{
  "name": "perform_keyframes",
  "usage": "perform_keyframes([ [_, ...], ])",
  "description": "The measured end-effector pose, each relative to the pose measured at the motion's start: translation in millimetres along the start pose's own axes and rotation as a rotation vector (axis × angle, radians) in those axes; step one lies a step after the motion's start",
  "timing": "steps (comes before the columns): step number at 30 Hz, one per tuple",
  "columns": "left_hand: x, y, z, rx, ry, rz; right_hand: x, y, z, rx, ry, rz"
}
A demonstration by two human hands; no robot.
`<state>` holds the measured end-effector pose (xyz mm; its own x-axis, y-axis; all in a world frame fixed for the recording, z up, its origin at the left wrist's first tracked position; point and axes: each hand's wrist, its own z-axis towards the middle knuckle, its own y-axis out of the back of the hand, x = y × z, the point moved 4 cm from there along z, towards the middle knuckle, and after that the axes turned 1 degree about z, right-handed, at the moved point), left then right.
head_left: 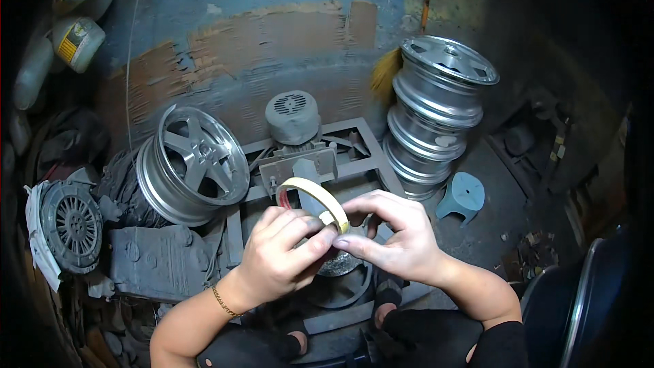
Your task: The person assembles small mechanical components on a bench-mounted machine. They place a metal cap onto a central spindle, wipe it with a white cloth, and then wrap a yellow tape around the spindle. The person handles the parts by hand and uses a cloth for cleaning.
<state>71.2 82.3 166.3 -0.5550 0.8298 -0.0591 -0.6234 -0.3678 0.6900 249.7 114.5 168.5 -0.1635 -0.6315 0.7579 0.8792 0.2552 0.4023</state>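
Observation:
A roll of cream masking tape (319, 193) is held up between my two hands, tilted, with a reddish inner core showing. My left hand (281, 251), a gold chain on its wrist, is closed on the roll's lower part, thumb pointing right. From the right side, my right hand (403, 237) pinches the roll's lower right edge with thumb and curled fingers. Whether a loose tape end is between the fingertips I cannot make out. Below my hands a grey spoked wheel (340, 291) lies at the metal frame, partly covered by them.
Ahead stands a dusty motor (293, 119) on a metal frame (373, 153). A silver alloy wheel (203, 157) leans at left; several rims (436, 112) are stacked at right beside a blue stool (465, 194). A round finned part (71, 225) sits far left.

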Motion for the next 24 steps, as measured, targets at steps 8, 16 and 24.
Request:
perform_keyframes([
  [8,8,52,1,-0.174,0.301,-0.079,20,1,2,-0.063,0.459,-0.352],
  [16,23,14,-20,0.046,0.479,-0.583,10,7,-2,-0.187,0.15,-0.164],
  [24,6,5,-8,-0.008,0.213,-0.062,2,4,-9,-0.189,0.108,-0.115],
])
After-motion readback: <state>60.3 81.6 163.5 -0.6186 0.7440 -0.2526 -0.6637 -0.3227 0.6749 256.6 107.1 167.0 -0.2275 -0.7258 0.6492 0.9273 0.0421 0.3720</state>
